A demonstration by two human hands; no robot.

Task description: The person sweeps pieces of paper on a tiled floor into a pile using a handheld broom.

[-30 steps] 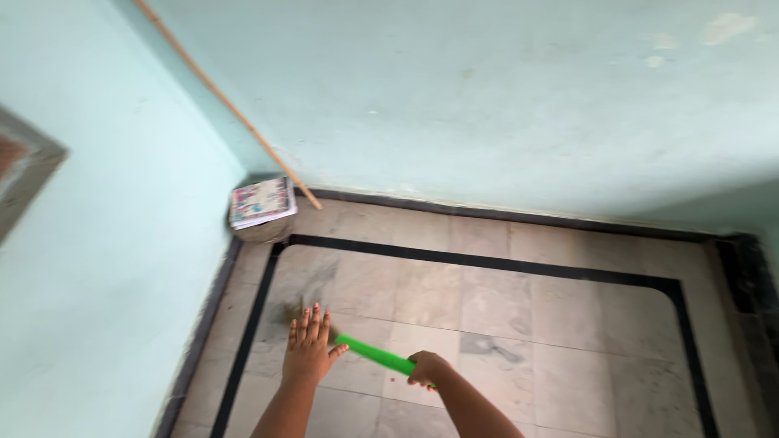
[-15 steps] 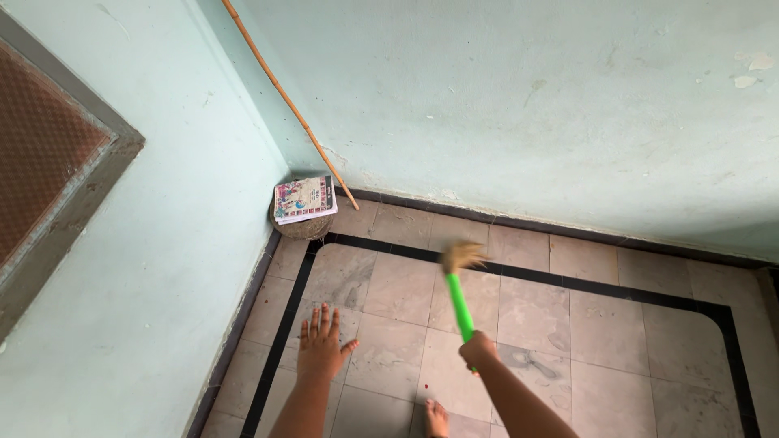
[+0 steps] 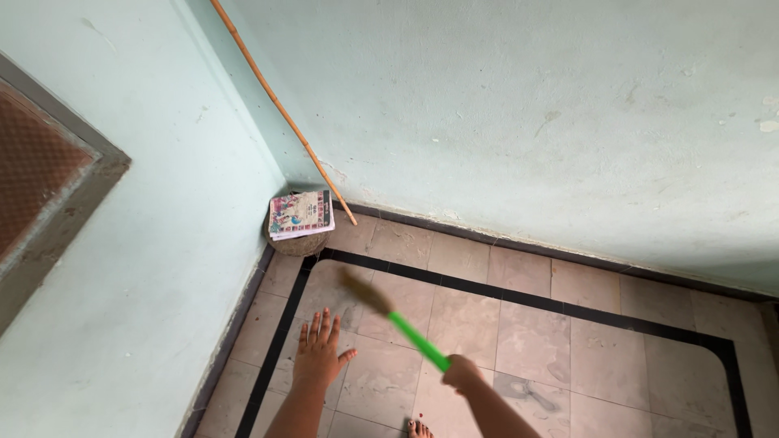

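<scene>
Sweeping scene, left to right: a room corner seen from above, both of the person's arms reaching in from the bottom edge.
Window: a grey-framed window with brown mesh (image 3: 36, 174) is set in the pale green left wall (image 3: 162, 268), at the far left of the view.
Stick: a long thin bamboo stick (image 3: 280, 105) leans into the corner, its lower end on the floor by the back wall.
Corner pile: a flat booklet with a colourful printed cover (image 3: 300, 213) lies on a round brown coir mat (image 3: 299, 242), tucked into the corner just left of the stick's foot.
Left hand: the left hand (image 3: 319, 353) is empty, palm down, fingers spread wide over the marble floor with black inlaid border (image 3: 519, 298); whether it touches the floor cannot be told.
Broom: a short broom with a bright green plastic handle and brown bristle head (image 3: 415, 341) slants up and to the left from the right hand; its blurred bristle end (image 3: 361, 290) sits just above and right of the left hand's fingertips, near the border's left corner.
Right hand: the right hand (image 3: 462, 375) is closed in a fist around the lower end of the green handle, right of the left hand and a little lower.
Foot: bare toes (image 3: 419, 427) show at the bottom edge between the two forearms.
Back wall: pale green plaster (image 3: 568, 105), scuffed, runs to the right edge.
</scene>
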